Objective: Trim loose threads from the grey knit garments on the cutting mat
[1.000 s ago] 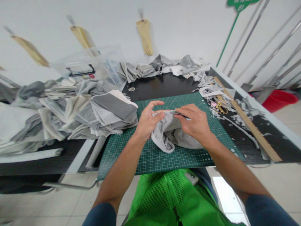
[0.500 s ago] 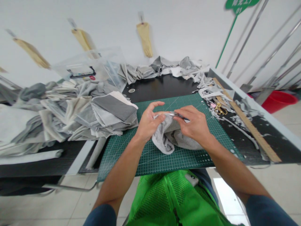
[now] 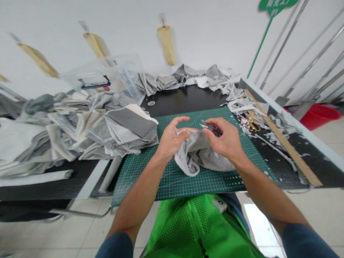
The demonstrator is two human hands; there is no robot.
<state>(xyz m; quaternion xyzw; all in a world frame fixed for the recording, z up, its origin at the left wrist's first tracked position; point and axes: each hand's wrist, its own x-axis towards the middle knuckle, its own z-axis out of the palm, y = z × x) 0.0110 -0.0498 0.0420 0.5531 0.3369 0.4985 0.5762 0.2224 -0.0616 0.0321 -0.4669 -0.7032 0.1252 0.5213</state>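
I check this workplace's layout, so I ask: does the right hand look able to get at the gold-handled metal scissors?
Probably yes: the scissors lie beyond the right hand's outer side, beside pale fabric scraps, with nothing tall between. However, the hand holds small silver-bladed snips, which it may need to put down.

The fingers (image 3: 185, 134) are holding one crumpled grey cloth (image 3: 186, 158) and one dark-handled metal tool (image 3: 213, 128), one green gridded mat (image 3: 172, 187) is lying beneath, and three uncropped yellow gloves (image 3: 166, 43) are hanging beyond.
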